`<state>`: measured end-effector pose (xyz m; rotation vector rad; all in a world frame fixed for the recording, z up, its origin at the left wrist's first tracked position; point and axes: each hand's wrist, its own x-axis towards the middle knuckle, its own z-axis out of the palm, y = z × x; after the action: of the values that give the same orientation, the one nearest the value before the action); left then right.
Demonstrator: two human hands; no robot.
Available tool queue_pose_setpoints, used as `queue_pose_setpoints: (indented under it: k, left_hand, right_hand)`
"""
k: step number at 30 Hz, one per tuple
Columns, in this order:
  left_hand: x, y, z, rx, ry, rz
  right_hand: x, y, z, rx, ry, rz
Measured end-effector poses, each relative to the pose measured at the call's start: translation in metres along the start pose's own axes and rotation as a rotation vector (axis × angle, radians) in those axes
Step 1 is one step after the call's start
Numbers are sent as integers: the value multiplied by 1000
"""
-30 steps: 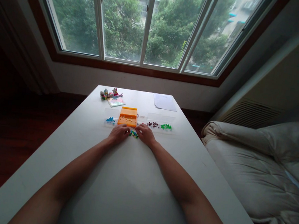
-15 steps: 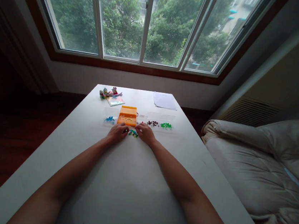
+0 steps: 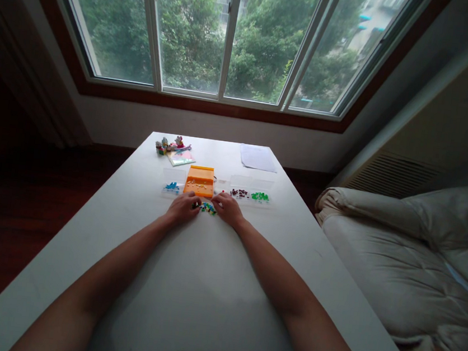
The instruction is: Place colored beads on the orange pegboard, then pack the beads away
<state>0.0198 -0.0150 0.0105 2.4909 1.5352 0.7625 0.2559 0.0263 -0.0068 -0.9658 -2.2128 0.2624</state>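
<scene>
Both my hands rest on the white table (image 3: 204,285), far out in front of me. My left hand (image 3: 183,206) and my right hand (image 3: 227,209) lie on either side of a small heap of coloured pieces (image 3: 206,208), fingers curled in toward it. The fingertips are too small to show whether they hold a piece. Just beyond the heap stands an orange tray (image 3: 200,180) with small bits in it.
Clear boxes flank the tray: blue pieces (image 3: 172,187) to its left, dark red pieces (image 3: 240,193) and green pieces (image 3: 260,196) to its right. A small built toy on a booklet (image 3: 174,150) and a white paper (image 3: 258,158) lie further back. A bed (image 3: 410,263) adjoins the table's right side.
My hands have barely shifted; the left hand's fingers have crept slightly toward the heap. The view has tilted a little.
</scene>
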Motion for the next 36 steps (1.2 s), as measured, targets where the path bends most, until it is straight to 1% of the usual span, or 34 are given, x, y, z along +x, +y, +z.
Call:
queue_pose_setpoints:
  k: [10, 14, 18, 22, 25, 27, 28, 30, 36]
  left_hand:
    - [1, -1, 4, 21, 18, 55]
    - [2, -4, 1, 30, 72, 21]
    - [3, -12, -10, 103, 221, -99]
    - [2, -30, -24, 230, 384, -288]
    - [0, -44, -29, 257, 421, -430]
    - [0, -50, -29, 244, 426, -479]
    - [0, -51, -29, 237, 425, -481]
    - [0, -49, -26, 229, 406, -443]
    - [2, -38, -17, 142, 306, -253]
  right_hand:
    - [-1, 2, 2, -13, 0, -2]
    - [0, 0, 1, -23, -2, -7]
    - [1, -3, 0, -20, -3, -6]
    - [1, -6, -2, -8, -5, -10]
    - [1, -6, -2, -4, -7, -16]
    - [1, -6, -2, -10, -13, -21]
    - [1, -6, -2, -17, -18, -24]
    - [1, -6, -2, -39, -31, -38]
    - [2, -14, -3, -77, -112, -157]
